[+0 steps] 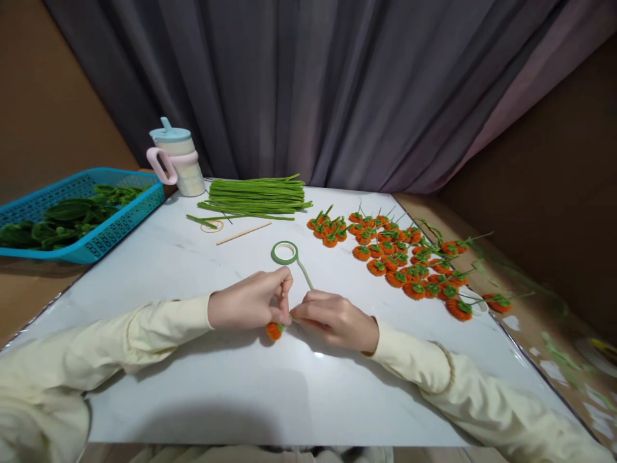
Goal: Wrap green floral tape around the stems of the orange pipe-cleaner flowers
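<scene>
Between my hands is a small orange pumpkin [274, 331] with a green top, made of fuzzy craft stems. My left hand [255, 299] pinches at its green top, thumb and forefinger together. Close beside it on the right, my right hand [337, 318] is closed, its fingertips almost meeting those of the left. A strip of green tape [305, 275] runs from the tape roll [284, 253] down to my right hand, where its end is hidden by the fingers. The roll lies flat on the white table just beyond both hands.
Many orange pumpkins [395, 257] lie at the right. Green fuzzy stems [255, 196] are stacked at the back, near a wooden stick [243, 233] and a rubber band [212, 226]. A lidded cup [178, 161] and a blue basket [120, 225] of green pieces stand at the left.
</scene>
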`<state>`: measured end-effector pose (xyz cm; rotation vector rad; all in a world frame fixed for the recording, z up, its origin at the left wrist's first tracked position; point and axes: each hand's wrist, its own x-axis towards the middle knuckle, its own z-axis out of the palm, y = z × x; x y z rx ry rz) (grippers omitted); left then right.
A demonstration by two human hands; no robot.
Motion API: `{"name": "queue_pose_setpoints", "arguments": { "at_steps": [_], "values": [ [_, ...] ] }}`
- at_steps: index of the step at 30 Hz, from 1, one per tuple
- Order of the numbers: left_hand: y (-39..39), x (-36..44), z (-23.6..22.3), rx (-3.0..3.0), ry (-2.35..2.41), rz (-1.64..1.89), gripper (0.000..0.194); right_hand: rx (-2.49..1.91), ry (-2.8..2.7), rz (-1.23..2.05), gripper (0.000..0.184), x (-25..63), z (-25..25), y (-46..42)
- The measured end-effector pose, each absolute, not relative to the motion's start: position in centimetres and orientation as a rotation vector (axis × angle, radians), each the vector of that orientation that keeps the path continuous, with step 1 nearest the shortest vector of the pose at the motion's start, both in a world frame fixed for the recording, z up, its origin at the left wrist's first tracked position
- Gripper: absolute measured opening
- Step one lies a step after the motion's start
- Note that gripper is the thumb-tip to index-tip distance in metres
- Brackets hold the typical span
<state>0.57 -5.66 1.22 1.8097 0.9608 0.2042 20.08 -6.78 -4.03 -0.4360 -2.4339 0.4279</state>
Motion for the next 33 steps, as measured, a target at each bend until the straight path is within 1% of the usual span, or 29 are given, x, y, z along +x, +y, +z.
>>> {"name": "queue_pose_setpoints", "arguments": {
  "at_steps": [3, 6, 7, 9, 12, 14, 16, 18, 21, 29, 33],
  "values": [
    [-4.5, 0.5, 0.6, 1.466, 0.859, 0.146, 0.043, -0.288, -2.476, 0.180, 0.023, 20.3, -3.9, -6.7],
    [-4.0, 0.6, -0.1, 1.340, 0.800, 0.129, 0.047, -0.247, -2.501, -0.017, 0.022, 20.4, -4.1, -6.6],
    [-4.1, 0.6, -0.2, 1.379, 0.820, 0.146, 0.045, -0.266, -2.505, -0.019, 0.022, 20.5, -4.2, -6.5],
    [-4.7, 0.7, -0.1, 1.596, 0.904, 0.202, 0.038, -0.346, -2.488, 0.083, 0.023, 20.5, -4.4, -6.5],
    [-6.3, 1.0, 0.6, 2.152, 1.016, 0.314, 0.032, -0.516, -2.403, 0.329, 0.022, 20.3, -4.6, -6.5],
    [-7.2, 1.1, 0.8, 2.483, 1.034, 0.404, 0.023, -0.634, -2.335, 0.448, 0.020, 20.2, -4.6, -6.6],
    [-7.7, 1.2, 0.8, 2.666, 1.005, 0.461, 0.014, -0.711, -2.289, 0.515, 0.017, 20.0, -4.5, -6.8],
    [-7.8, 1.3, 0.5, 2.721, 0.963, 0.493, 0.018, -0.722, -2.267, 0.534, 0.013, 19.9, -4.6, -6.9],
    [-7.6, 1.2, 0.1, 2.721, 0.923, 0.508, 0.023, -0.638, -2.284, 0.492, 0.012, 19.7, -4.8, -7.0],
    [-7.0, 0.9, 0.1, 2.655, 0.824, 0.491, 0.030, -0.491, -2.426, 0.209, 0.016, 19.9, -5.0, -6.9],
    [-6.3, 0.9, 0.3, 2.438, 0.829, 0.391, 0.029, -0.374, -2.489, -0.018, 0.018, 20.0, -4.7, -6.8]
  ]
}}
